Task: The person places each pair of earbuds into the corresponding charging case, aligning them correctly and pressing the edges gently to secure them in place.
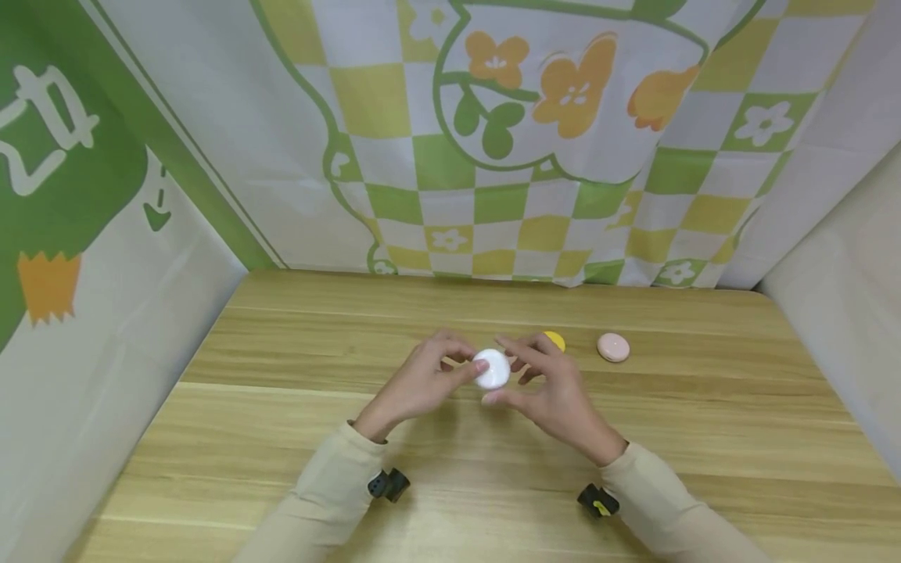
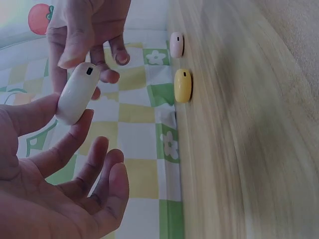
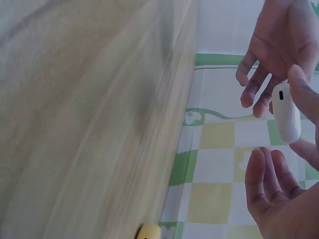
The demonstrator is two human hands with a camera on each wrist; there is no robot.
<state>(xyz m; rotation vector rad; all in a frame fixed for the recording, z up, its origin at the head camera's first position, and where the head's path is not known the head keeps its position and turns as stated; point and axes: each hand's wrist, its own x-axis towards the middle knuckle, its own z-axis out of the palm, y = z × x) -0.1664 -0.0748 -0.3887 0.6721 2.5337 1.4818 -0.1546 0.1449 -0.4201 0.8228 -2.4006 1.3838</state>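
A round, white, glossy puck-like device (image 1: 497, 374) with a small dark slot in its rim (image 2: 77, 94) is held above the table. My left hand (image 1: 425, 377) pinches it; the thumb lies on its face and the index finger is behind, while the other fingers curl loosely. On the other side, my right hand (image 1: 558, 397) has its thumb and index finger spread around the device's edge. Whether those fingertips touch it I cannot tell. Beyond my right hand, a similar yellow piece (image 1: 557, 339) lies on the table, partly hidden in the head view. A pink one (image 1: 613, 347) is farther right.
The wood-grain table (image 1: 704, 453) runs back to a hanging cloth (image 1: 443, 168) with checks and flowers. A green and white printed cloth (image 1: 77, 180) borders the left side, and a pale cloth (image 1: 845, 250) the right. Dark wrist cameras (image 1: 389, 485) sit on both sleeves.
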